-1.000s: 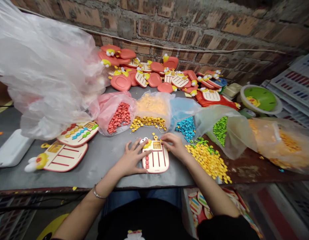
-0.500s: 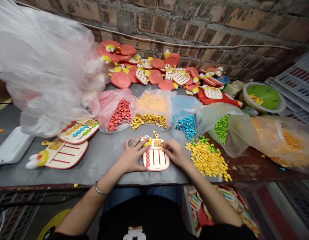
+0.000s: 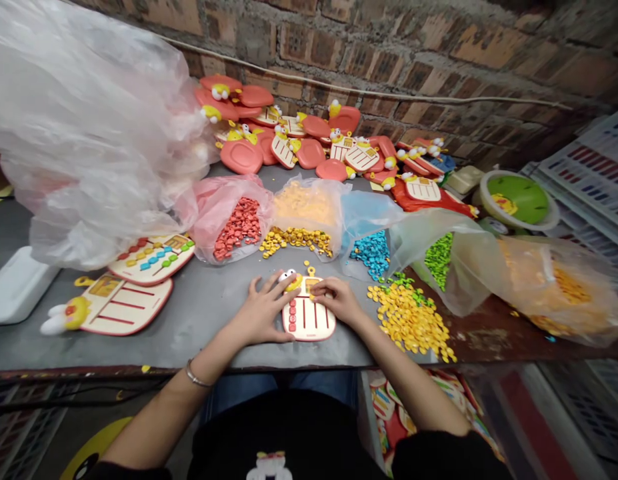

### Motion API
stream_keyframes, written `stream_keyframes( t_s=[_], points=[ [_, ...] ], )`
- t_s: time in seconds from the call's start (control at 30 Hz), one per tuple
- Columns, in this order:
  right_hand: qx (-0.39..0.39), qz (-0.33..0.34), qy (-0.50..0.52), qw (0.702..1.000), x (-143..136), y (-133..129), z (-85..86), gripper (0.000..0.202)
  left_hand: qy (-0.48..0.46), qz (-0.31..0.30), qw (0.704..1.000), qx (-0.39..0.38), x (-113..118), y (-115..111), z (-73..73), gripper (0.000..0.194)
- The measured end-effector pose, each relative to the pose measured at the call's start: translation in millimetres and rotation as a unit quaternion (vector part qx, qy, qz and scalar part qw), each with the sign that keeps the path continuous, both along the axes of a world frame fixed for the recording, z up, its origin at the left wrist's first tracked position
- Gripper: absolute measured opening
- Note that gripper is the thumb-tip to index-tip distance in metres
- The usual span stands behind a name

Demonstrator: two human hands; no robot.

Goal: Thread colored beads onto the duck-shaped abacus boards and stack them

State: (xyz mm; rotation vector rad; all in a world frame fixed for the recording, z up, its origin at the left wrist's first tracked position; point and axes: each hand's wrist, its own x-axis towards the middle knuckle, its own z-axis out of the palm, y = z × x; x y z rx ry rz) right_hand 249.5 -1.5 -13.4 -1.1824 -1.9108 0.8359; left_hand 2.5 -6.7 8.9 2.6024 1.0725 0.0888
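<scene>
A cream toy board (image 3: 316,327) with red rim, slots and a yellow duck-like head lies flat before me. Its leftmost slot carries a column of red pieces (image 3: 292,317); the other slots show bare. My left hand (image 3: 261,310) spans the board's left side, thumb at the lower edge and fingers spread by the head, gripping it. Over the upper slots, my right hand (image 3: 339,300) is closed in a pinch, a small yellow piece (image 3: 311,297) at its fingertips, partly hidden. Right of that hand spreads a pile of yellow pieces (image 3: 413,320) with some green ones.
Behind the board stand bags of red (image 3: 239,227), yellow (image 3: 301,240), blue (image 3: 371,253) and green pieces (image 3: 439,260). Two toy boards (image 3: 129,307) overlap at left, one filled. More boards (image 3: 309,153) are heaped by the brick wall. A plastic bag (image 3: 89,133) bulges at left.
My right hand has shifted slightly left across the board's top with the yellow piece at its fingertips. My left hand keeps its place on the board. The whole view has moved a little.
</scene>
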Motion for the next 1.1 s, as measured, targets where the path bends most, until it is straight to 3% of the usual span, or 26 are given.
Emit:
stream_keyframes(
  t_s=[0.1,0.27,0.43,0.57,0.73,0.77,0.8,0.87,0.93,1.0,1.1],
  points=[
    [0.034,0.018,-0.019,0.999,-17.6,2.0,-0.5,0.010,-0.004,0.002,1.000,-0.001,-0.8,0.2,-1.9,0.100],
    [0.015,0.077,-0.020,0.997,-21.7,5.4,10.6,0.005,0.009,0.003,1.000,-0.007,-0.2,0.1,1.1,0.099],
    [0.079,0.065,-0.097,0.990,-24.5,3.6,12.2,0.008,0.011,0.002,1.000,-0.002,1.1,-0.9,2.3,0.097],
    [0.083,0.066,-0.120,0.987,-28.2,-4.5,12.1,0.010,-0.001,0.002,1.000,0.027,0.2,-1.5,-0.9,0.092],
    [0.011,0.205,-0.089,0.975,-20.0,-12.0,27.2,0.006,-0.026,-0.004,0.999,0.047,-1.9,-1.3,-4.9,0.087],
    [-0.001,0.207,-0.072,0.976,-16.2,-7.4,30.4,0.008,-0.027,-0.007,0.999,0.044,-2.1,-1.4,-5.0,0.086],
    [0.000,0.175,-0.061,0.983,-12.0,0.4,32.9,0.011,-0.028,-0.010,0.999,0.040,-2.0,-1.8,-4.8,0.086],
    [0.039,0.045,-0.076,0.995,-4.6,24.8,34.4,0.014,-0.028,-0.012,0.999,0.033,-1.5,-2.8,-3.6,0.083],
    [0.086,-0.079,-0.158,0.980,-0.8,54.7,31.1,0.012,-0.027,-0.013,0.999,0.026,-0.9,-4.0,-2.0,0.080],
    [0.100,-0.116,-0.252,0.956,-0.8,80.3,25.2,0.011,-0.024,-0.012,0.999,0.018,-0.7,-4.7,-0.6,0.080],
    [0.093,-0.097,-0.300,0.945,-1.4,94.6,19.0,0.016,-0.024,-0.006,1.000,0.011,-1.3,-4.7,0.6,0.082]
  ],
)
